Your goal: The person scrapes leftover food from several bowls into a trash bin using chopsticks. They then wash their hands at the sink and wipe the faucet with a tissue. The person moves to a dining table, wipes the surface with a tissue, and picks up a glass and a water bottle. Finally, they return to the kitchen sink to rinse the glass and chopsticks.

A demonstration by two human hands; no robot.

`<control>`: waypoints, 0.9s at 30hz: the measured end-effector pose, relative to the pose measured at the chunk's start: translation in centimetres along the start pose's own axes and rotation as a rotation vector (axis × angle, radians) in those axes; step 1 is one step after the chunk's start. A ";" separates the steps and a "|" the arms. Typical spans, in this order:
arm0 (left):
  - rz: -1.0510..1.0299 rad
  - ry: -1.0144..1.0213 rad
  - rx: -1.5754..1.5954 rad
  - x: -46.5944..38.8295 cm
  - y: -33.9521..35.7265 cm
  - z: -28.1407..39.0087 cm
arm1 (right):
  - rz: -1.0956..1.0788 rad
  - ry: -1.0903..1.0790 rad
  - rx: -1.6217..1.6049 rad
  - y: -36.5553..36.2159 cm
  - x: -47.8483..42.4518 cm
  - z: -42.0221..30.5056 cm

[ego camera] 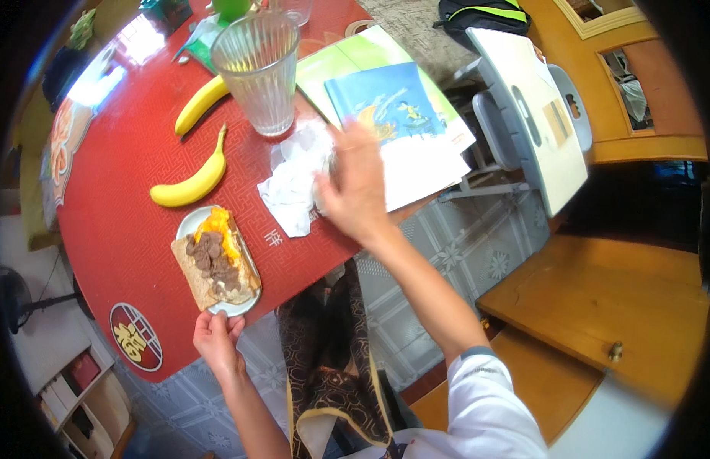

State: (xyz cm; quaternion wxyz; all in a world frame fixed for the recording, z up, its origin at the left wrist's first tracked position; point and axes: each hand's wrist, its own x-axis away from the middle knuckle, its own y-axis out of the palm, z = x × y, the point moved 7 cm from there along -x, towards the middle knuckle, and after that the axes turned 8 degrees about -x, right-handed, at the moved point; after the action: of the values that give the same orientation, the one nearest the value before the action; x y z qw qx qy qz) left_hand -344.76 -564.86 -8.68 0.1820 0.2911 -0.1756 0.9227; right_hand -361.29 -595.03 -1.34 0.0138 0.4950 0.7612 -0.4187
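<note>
At the table's near edge, my left hand [219, 338] pinches the rim of a pale oval plate [237, 307], thumb on top. On the plate lies sliced bread [188, 275] topped with brown meat slices [213, 258] and yellow egg [220, 221]. My right hand [357, 183], blurred by motion, is over crumpled white tissues [294, 178]; whether its fingers grip any tissue is unclear. Beyond the plate lie a banana [197, 181] and another banana [201, 104]. A ribbed clear glass [257, 80] stands just behind the tissues.
The red table [131, 246] has a curved edge. To the right, a blue picture book [383, 97] lies on a green book [355, 54] and white papers [418, 166]. A folding desk [530, 115] and a wooden cabinet [596, 298] stand farther right. A patterned apron [326, 378] hangs before me.
</note>
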 end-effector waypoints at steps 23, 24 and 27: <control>-0.136 0.040 0.082 1.9 0.2 0.7 | -0.236 0.961 -0.286 -15.2 0.9 17.0; -0.129 0.041 0.090 1.8 0.2 0.6 | -0.206 0.986 -0.391 -15.2 2.0 15.6; -0.119 0.022 0.083 1.6 0.3 0.4 | 0.005 1.067 -0.544 -17.5 5.7 13.6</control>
State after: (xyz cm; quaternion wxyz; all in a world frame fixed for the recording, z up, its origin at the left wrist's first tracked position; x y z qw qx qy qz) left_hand -345.91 -564.91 -7.49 0.2261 0.2983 -0.1177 0.9198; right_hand -382.92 -602.44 -1.79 -0.2429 0.6175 0.7417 0.0976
